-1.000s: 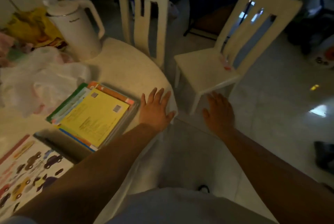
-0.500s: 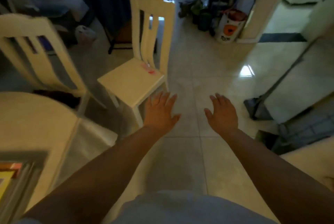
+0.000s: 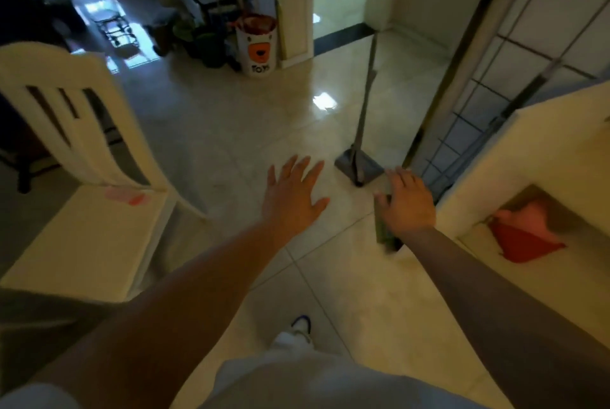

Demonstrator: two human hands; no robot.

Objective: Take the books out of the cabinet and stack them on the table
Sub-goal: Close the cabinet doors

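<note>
Head view looks down over both bare forearms stretched forward above a glossy tiled floor (image 3: 231, 131). Left hand (image 3: 292, 195) is spread flat with the fingers straight and apart, palm down, holding nothing and touching nothing. Right hand (image 3: 407, 202) also has its fingers extended and relaxed, hanging just in front of the near left corner of a cream cabinet (image 3: 541, 157); a dark greenish object (image 3: 384, 233) shows under its palm, too blurred to name, and whether the hand touches it cannot be told. The cabinet fills the right edge of the picture, with a flat pale top and an open recessed compartment in its front face. Inside that compartment lies a red and pink item (image 3: 525, 237), soft-edged and blurred, so whether it is a book cannot be told; no book covers or spines can be made out. A white wooden chair (image 3: 85, 177) with a slatted back stands at the left, a pink scrap (image 3: 127, 197) lying on the rear edge of its seat. Beyond the hands a dustpan (image 3: 358, 167) with a long upright handle rests on the floor beside a gridded screen panel (image 3: 515, 55). Farther back, a white toy bin (image 3: 257, 45) printed with an orange bear face stands against a doorway post. One white shoe (image 3: 302, 331) shows at the bottom centre.
</note>
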